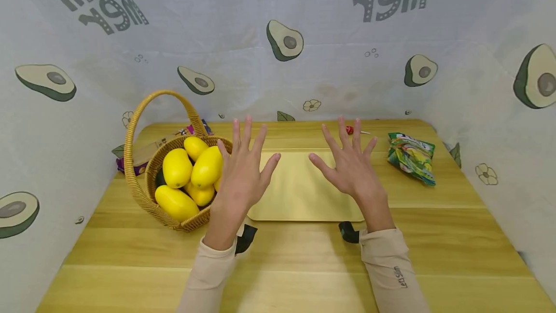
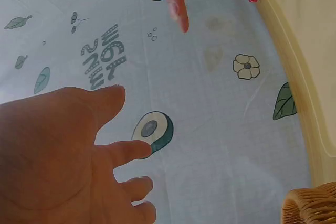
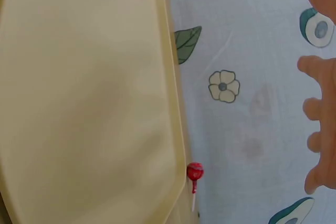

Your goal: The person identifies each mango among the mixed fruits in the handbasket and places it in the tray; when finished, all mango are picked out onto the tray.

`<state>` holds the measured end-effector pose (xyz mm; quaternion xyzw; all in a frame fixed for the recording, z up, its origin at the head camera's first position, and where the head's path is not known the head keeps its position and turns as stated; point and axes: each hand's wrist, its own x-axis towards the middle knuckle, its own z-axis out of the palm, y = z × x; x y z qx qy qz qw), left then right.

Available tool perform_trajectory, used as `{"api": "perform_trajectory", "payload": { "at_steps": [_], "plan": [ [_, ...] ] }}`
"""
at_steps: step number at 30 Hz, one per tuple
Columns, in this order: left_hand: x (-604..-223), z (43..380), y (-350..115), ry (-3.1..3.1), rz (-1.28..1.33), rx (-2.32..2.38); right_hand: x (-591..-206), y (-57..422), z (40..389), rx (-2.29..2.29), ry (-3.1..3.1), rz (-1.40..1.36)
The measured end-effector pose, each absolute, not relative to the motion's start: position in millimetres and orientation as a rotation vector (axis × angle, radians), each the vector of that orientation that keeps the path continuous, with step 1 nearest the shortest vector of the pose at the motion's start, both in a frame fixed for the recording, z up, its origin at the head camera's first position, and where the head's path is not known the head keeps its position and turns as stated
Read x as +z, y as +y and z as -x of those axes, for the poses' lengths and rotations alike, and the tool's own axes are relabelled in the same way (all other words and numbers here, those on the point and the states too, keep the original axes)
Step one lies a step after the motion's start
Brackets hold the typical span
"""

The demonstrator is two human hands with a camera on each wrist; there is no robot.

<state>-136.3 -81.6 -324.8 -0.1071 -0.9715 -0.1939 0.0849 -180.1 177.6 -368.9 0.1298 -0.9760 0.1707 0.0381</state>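
Both hands hover over the table with fingers spread, holding nothing. The left hand [image 1: 243, 173] is between a wicker basket [image 1: 134, 177] and a gold tray [image 1: 304, 211], hiding the basket's right side. Several yellow mangoes [image 1: 177, 168] fill the basket, and a dark item partly shows among them. Above the tray's right part is the right hand [image 1: 352, 168]. Just beyond its fingertips lies a red lollipop [image 1: 349, 130], which the right wrist view shows beside the tray's edge. To the right of that hand lies a green snack bag [image 1: 411, 157].
Behind the basket lie purple and brown packages [image 1: 147, 153], partly hidden by its handle. The wooden table [image 1: 304, 279] is enclosed at the back and sides by a white cloth [image 1: 243, 23] printed with avocados. Black straps [image 1: 349, 232] hang at both wrists.
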Motion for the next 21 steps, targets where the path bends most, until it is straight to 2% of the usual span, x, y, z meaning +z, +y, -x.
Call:
{"api": "perform_trajectory", "payload": {
  "at_steps": [15,21],
  "plan": [
    [-288,74,-106,-2.6,0.403,-0.608,-368,169,181,0.545,-3.007,-0.443],
    [-281,47,-122,-2.363,0.332,-0.586,-367,169,181,0.544,-3.016,-0.457]
  ]
}}
